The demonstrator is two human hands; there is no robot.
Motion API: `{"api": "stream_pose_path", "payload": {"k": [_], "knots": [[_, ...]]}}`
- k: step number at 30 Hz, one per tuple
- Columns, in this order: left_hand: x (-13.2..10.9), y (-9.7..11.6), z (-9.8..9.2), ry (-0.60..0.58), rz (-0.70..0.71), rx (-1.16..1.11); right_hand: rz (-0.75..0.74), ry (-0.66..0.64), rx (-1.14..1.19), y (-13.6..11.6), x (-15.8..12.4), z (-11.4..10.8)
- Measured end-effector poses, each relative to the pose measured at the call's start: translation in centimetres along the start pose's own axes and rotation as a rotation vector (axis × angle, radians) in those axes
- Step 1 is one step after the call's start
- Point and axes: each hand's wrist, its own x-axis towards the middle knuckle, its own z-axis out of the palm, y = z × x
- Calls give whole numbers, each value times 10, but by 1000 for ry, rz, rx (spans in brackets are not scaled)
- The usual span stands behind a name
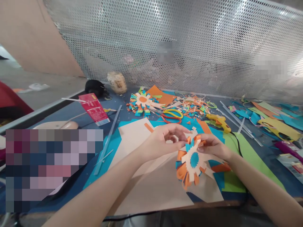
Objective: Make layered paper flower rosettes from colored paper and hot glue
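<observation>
Between my hands is a paper flower [188, 164] with a blue centre, cream petals and curled orange and blue strips behind. My right hand [214, 146] pinches an orange strip at its upper right edge. My left hand [165, 138] has its thumb and fingertips at the flower's top left, closed around a petal strip. Under them lie cream paper sheets [151, 192] over blue sheets. Beyond my hands rest scissors [172, 115] with yellow and red handles. A second paper flower [142, 100] with an orange centre lies at the back.
A yellow glue gun [219, 122] with a black cord lies to the right, near clear glue sticks [239, 123]. Paper scraps [194, 105] are heaped at the back, before a perforated metal panel [189, 37]. A red packet [94, 108] lies on the left; green paper [251, 164] on the right.
</observation>
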Motion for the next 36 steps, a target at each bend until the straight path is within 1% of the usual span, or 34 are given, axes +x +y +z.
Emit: {"api": "stream_pose_path", "payload": {"k": [6, 9, 13, 17, 21, 27, 30, 36], "knots": [[0, 0, -1, 16, -16, 14, -12, 27, 7, 1, -1, -1], [0, 1, 0, 27, -9, 4, -32, 15, 24, 1, -1, 0], [1, -1, 0, 36, -14, -16, -10, 2, 19, 2, 0, 0], [0, -4, -1, 7, 15, -18, -32, 25, 24, 2, 0, 0], [0, -5, -1, 9, 44, -10, 11, 38, -16, 0, -1, 0], [0, -4, -1, 26, -16, 26, 11, 50, -48, 4, -2, 0], [0, -3, -1, 32, -20, 36, 15, 57, -88, 4, -1, 0], [1, 3, 0, 31, -47, 10, -13, 17, -134, 1, 1, 1]]}}
